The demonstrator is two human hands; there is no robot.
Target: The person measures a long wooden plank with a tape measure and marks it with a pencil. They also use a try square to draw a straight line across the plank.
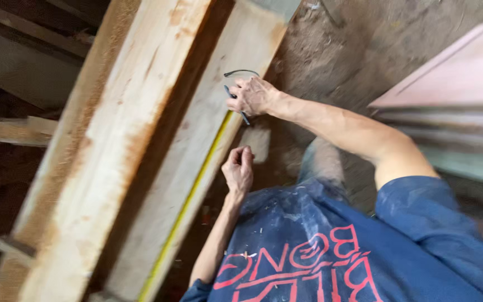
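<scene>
Frame is motion-blurred; plank ends, the floor and the pale pink panel (pixel 465 72) at right are cut off or smeared. What the right hand (pixel 255 96) holds is hard to read: a thin dark tool (pixel 236 95), maybe pencil or tape case w/ a wire loop above the knuckles; can't tell which.

Right arm reaches out nearly straight from the blue shirt (pixel 331 251), wrist bent, fingers curled tight around the tool, pressed on the near plank (pixel 213 145). Left hand (pixel 238 168) sits just below and nearer the body, forearm raised, fingers curled in w/ tips pinched at the plank's edge; whether it grips the tape or only touches can't be told.

Yellow tape (pixel 188 204) starts under the right grip, passes just beside the left fingertips, and runs down along the plank edge.

Count: 2 hands, 1 tape, 1 tool, 2 pale planks side by side, second plank (pixel 124 128) beyond the grip.
</scene>
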